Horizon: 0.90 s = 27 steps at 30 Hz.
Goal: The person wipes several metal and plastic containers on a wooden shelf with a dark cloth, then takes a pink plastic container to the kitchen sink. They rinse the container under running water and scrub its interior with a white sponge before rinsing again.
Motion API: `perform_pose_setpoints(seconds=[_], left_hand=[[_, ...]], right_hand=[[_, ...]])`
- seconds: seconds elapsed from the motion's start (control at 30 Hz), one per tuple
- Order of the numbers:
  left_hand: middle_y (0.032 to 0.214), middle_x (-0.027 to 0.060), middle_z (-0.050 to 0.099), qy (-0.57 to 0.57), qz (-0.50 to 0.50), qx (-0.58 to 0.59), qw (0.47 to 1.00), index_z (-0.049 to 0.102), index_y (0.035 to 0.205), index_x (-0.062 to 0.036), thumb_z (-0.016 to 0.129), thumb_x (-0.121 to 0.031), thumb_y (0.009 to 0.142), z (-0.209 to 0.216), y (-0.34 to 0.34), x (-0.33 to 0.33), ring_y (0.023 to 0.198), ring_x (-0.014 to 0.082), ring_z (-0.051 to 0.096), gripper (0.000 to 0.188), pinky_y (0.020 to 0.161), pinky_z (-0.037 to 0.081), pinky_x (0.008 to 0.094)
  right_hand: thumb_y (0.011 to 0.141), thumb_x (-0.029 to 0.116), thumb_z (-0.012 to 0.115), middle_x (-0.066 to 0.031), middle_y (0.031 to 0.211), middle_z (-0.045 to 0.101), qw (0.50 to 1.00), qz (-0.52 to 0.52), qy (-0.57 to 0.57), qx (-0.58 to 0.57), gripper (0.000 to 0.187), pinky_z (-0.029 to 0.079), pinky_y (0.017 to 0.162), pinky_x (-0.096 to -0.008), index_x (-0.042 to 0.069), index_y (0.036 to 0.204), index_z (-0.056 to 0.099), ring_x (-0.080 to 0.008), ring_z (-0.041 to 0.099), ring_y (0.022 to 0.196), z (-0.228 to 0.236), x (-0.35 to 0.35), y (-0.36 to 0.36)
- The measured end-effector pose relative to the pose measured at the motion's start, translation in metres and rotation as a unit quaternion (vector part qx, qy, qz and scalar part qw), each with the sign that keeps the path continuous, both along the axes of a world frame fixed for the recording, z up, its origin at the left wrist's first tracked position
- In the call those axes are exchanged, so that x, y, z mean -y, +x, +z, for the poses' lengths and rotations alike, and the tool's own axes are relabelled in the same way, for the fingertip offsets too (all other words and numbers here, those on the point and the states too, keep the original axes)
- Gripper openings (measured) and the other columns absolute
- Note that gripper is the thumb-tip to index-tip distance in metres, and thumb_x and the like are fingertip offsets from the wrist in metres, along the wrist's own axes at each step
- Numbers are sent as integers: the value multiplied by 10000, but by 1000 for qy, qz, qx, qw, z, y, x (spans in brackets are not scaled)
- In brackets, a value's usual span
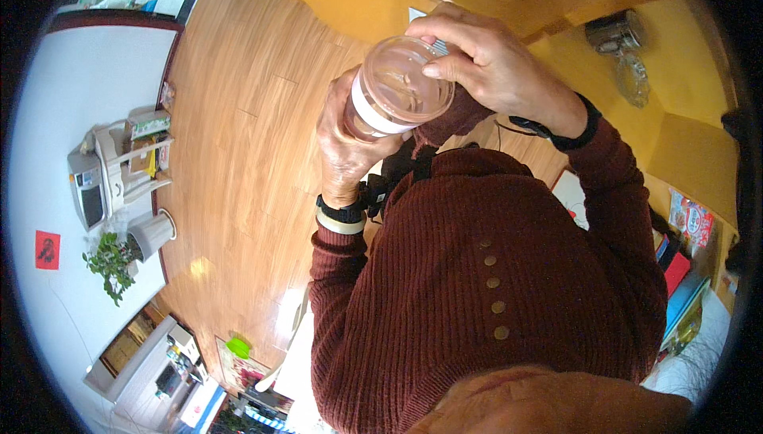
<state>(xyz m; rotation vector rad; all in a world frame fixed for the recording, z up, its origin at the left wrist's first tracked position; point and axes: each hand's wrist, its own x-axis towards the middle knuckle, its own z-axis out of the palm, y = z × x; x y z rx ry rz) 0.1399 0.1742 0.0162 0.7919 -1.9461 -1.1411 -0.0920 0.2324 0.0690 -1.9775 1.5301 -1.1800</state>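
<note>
Holds a clear round container point(408, 94) in front of the chest, above the wooden floor point(246, 108), with its top facing up toward the camera and a white band point(380, 113) around its side. Wraps it firmly from the left and below with the left hand point(340, 125), closed around the wall. Grips its upper rim with the right hand point(497, 64), partly closed, with thumb laid over the top and fingers curled at the far edge. Cannot tell whether a separate lid is fitted. Lies well apart at right, on yellow furniture point(691, 132): a dark tin point(613, 32) beside a clear bag point(633, 84).
</note>
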Motion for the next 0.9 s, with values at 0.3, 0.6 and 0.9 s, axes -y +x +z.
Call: perform_pose_setpoints(seconds=[0.3,0.6,0.9], left_hand=[[1208,86,661,203,-70,22,976,593,1311,-11,954,-108,556,-16,59,16,1109,221,652,842,992,528,368],[1257,100,640,325,-149,7,934,600,1337,15,954,-128,545,-31,71,18,1157,233,636,880,1035,507,381],[1217,101,662,376,-162,-23,912,592,1340,32,953,-152,528,-13,58,5,1151,234,641,907,1038,496,364]], right_hand=[[852,58,644,-117,987,601,982,182,-47,-32,129,548,585,-384,30,973,613,-306,671,719,-15,28,43],[807,102,691,-187,1054,560,967,216,89,-104,330,547,617,-491,-1,1025,466,-427,669,746,-19,11,43],[818,107,688,-170,1028,563,957,235,104,-135,264,553,582,-444,7,984,509,-370,681,724,-2,-6,27]])
